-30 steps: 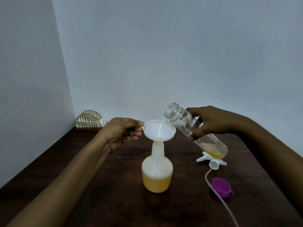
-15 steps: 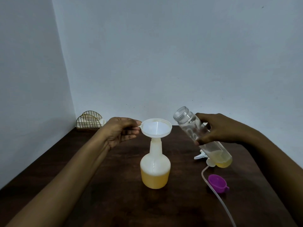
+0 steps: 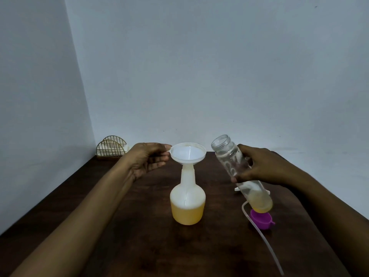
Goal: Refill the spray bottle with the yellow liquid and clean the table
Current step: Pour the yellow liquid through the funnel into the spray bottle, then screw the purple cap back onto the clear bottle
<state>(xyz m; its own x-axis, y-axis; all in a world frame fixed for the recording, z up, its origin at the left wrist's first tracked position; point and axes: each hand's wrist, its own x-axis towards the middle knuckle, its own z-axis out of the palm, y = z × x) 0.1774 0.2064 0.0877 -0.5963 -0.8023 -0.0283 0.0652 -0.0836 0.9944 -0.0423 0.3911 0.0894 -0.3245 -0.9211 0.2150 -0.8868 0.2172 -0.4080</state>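
Between right hand fingers, the clear bottle tilts.

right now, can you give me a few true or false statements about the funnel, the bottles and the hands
1. The white funnel sits in the neck of the spray bottle. True.
2. The clear bottle is pouring into the funnel. False: its mouth points up and away from the funnel, and the remaining yellow liquid sits at its base.
3. The left hand holds the funnel by its rim. True.
4. The spray bottle is full to the neck. False: yellow liquid fills only its lower part.
5. The purple cap is screwed on the clear bottle. False: it lies on the table, and the right hand holds the open bottle.
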